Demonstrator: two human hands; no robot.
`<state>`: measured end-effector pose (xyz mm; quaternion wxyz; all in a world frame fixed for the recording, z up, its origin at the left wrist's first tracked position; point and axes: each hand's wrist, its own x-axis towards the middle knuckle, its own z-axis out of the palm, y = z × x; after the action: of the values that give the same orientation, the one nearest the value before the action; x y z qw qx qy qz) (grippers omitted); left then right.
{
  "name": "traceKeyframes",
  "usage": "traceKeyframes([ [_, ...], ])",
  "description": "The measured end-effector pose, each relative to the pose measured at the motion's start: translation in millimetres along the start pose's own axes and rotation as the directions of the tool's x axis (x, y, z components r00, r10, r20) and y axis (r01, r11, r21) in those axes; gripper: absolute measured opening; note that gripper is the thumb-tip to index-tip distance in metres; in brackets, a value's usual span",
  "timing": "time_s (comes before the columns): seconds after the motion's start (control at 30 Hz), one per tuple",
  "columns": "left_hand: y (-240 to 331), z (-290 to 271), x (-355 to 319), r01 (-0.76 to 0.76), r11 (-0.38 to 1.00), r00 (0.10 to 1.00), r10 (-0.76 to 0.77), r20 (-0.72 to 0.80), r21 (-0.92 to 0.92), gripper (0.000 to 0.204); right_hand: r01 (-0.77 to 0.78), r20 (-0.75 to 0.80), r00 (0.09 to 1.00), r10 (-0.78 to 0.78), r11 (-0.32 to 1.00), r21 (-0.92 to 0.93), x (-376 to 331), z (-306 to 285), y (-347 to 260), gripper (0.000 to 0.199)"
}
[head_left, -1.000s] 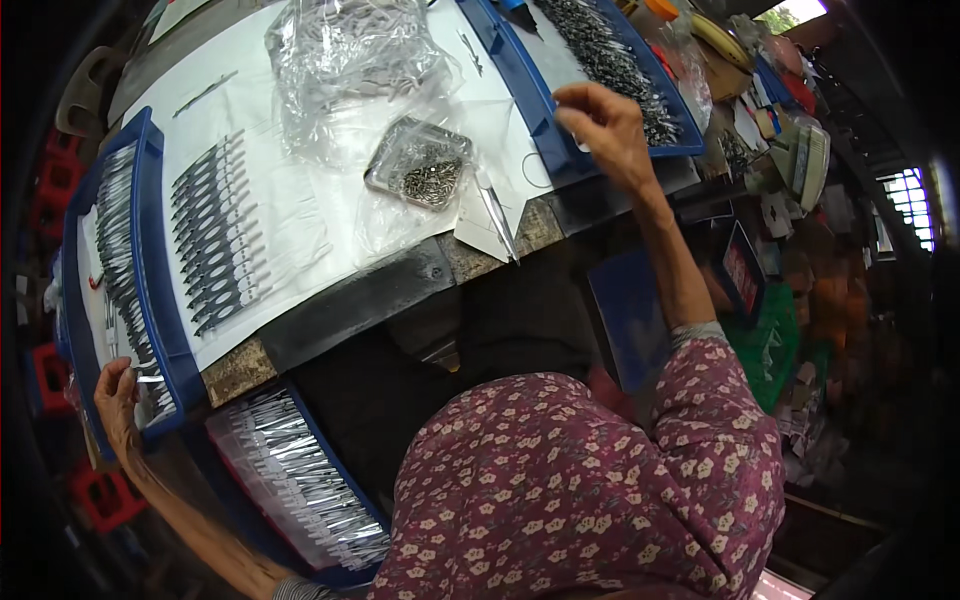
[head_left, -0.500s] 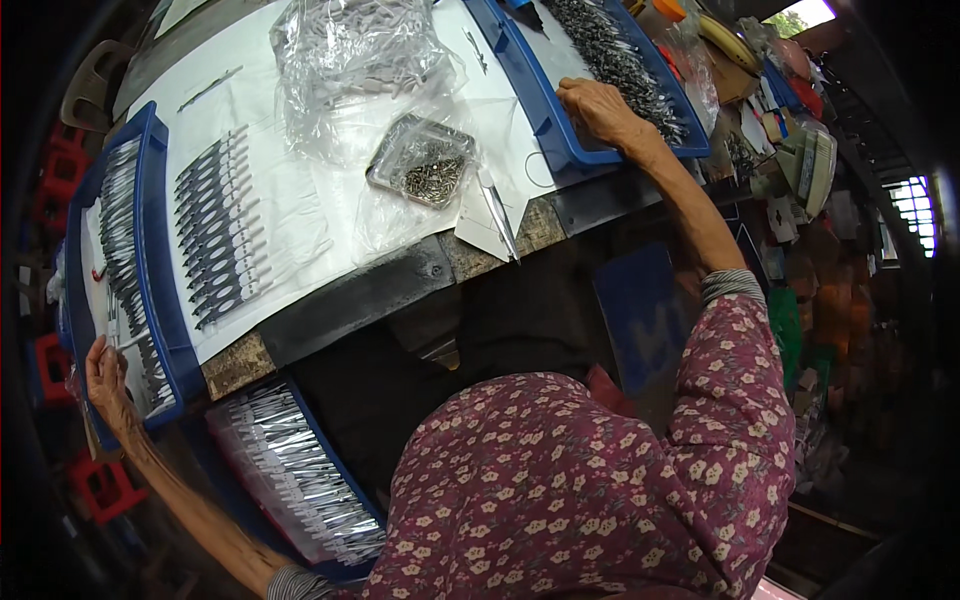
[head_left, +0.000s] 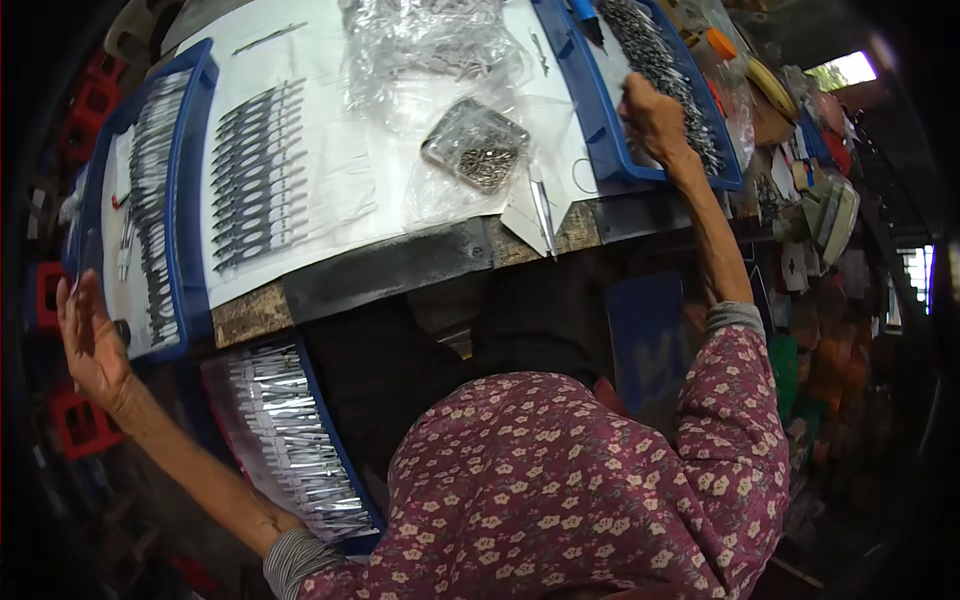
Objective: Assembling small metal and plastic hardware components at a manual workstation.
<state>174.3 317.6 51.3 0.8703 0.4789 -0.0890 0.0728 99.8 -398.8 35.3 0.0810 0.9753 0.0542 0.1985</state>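
My left hand (head_left: 90, 340) is at the outer edge of a long blue tray (head_left: 190, 200) on the left, fingers spread, palm toward the tray's side. That tray holds rows of dark slim metal tools on white paper. My right hand (head_left: 655, 120) reaches far to the right into a second blue tray (head_left: 600, 150) filled with small grey metal pieces (head_left: 660, 60). Its fingers are curled down into the pile, and whatever they hold is hidden. Between the trays, a row of dark tools (head_left: 250, 175) lies on a white sheet (head_left: 330, 120).
A small clear box of tiny metal parts (head_left: 475, 145) and a crumpled clear plastic bag (head_left: 420, 40) sit mid-table. A slim metal tool (head_left: 543, 205) lies near the front edge. Another tray of shiny packets (head_left: 290, 440) rests below the table. Cluttered shelves stand at right.
My right hand has moved deeper into the right tray and curled over the metal pieces. My left hand has slid along the left tray's outer edge and spread its fingers.
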Motion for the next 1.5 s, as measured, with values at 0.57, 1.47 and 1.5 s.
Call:
traceKeyframes([
  [0.57,-123,232,-114,0.419,0.882,0.907,-0.414,0.073,-0.217,0.033,-0.007,-0.17,0.963,0.209,0.651,0.759,-13,-101,-159,0.015],
  [1.47,-162,253,-178,0.577,0.813,0.817,-0.574,0.049,-0.078,0.018,-0.317,0.317,0.948,0.04,0.005,0.948,-66,-69,-264,0.03],
  [1.5,-161,251,-178,0.579,0.81,0.815,-0.573,0.085,-0.093,0.018,-0.315,0.314,0.948,0.048,0.018,0.949,-66,-69,-265,0.03],
])
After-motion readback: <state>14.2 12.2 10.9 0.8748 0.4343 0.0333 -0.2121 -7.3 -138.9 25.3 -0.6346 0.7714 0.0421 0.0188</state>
